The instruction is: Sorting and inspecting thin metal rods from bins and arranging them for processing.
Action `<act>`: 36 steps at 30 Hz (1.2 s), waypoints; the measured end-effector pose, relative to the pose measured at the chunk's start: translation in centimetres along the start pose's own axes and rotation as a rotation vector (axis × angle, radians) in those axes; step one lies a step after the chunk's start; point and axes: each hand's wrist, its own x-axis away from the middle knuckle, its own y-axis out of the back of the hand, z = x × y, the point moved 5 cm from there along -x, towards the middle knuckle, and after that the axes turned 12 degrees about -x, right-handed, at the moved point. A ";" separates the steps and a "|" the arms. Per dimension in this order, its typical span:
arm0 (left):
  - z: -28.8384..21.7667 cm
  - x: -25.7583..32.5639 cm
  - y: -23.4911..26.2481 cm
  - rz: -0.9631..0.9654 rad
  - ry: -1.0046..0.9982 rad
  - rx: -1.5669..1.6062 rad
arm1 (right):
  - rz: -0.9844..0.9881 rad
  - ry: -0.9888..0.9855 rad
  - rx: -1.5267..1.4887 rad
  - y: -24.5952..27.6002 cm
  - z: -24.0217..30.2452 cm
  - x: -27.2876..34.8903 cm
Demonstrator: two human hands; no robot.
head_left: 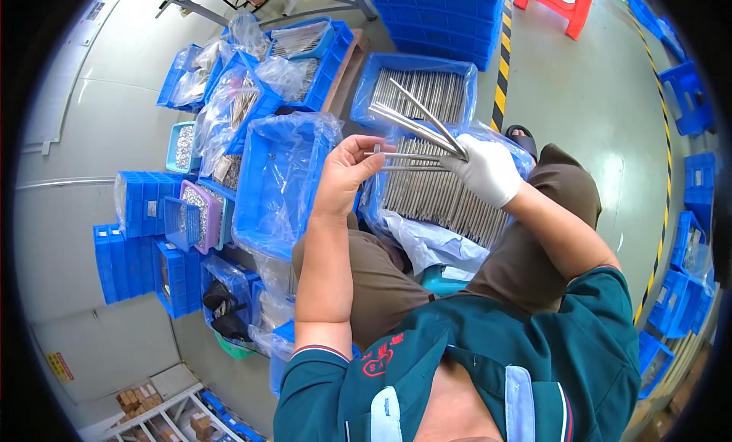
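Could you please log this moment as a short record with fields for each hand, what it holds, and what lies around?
Left hand: bare left hand, fingertips pinching the end of a thin metal rod
Right hand: white-gloved right hand gripping a fanned bundle of metal rods
Below the hands: plastic-lined blue bin of rods on the person's lap
Left of it: blue bin with empty plastic liner
Behind: second blue bin of rods
Far left: stacked small blue trays on the floor
Top right: red stool
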 end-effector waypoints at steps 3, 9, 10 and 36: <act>-0.5 0.1 1.3 -0.121 -0.006 -0.101 | -0.012 -0.002 0.023 0.3 -0.3 -0.1; -0.9 0.6 5.8 -0.394 -0.030 -0.029 | 0.207 -0.426 -0.340 -0.1 -2.5 -0.4; -0.4 0.5 5.3 -0.350 -0.016 0.013 | 0.262 -0.547 -0.522 -1.2 -3.4 0.2; -0.1 0.1 0.9 0.080 -0.023 0.093 | 0.585 -0.766 -1.013 -1.8 0.0 2.2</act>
